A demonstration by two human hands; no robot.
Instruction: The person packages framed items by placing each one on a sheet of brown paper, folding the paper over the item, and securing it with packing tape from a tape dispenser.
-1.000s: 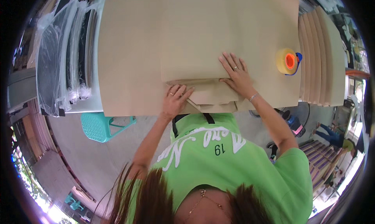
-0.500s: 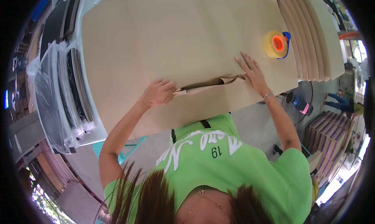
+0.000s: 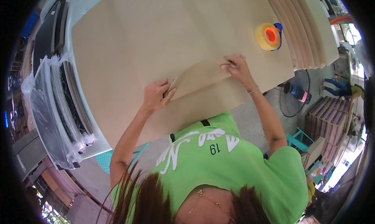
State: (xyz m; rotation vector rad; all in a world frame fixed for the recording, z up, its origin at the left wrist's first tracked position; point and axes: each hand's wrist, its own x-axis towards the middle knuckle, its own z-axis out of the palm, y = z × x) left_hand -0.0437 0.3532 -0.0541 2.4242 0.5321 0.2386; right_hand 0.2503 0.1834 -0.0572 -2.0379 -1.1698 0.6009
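A large sheet of brown paper [image 3: 148,40] covers the tabletop in front of me. Along its near side a flap of brown paper [image 3: 200,78] is raised between my hands and leans away from me. My left hand [image 3: 157,96] pinches the flap's left end, thumb against the fingers. At the other end my right hand [image 3: 239,71] grips the flap's upper corner with bent fingers. Beyond my right hand a roll of clear tape [image 3: 262,36] with an orange core and a blue cutter stands on the paper. What lies under the flap is hidden.
Plastic-wrapped flat panels [image 3: 52,112] and dark panels [image 3: 50,34] stand along the table's left side. A stack of folded brown paper [image 3: 304,32] is at the right. On the floor are a black fan [image 3: 295,93] and a teal stool [image 3: 300,140]. Another person [image 3: 340,87] is far right.
The dark gap in the paper is now covered as the flap rises between my hands. My right hand has moved left and its spread fingers have closed on the paper.
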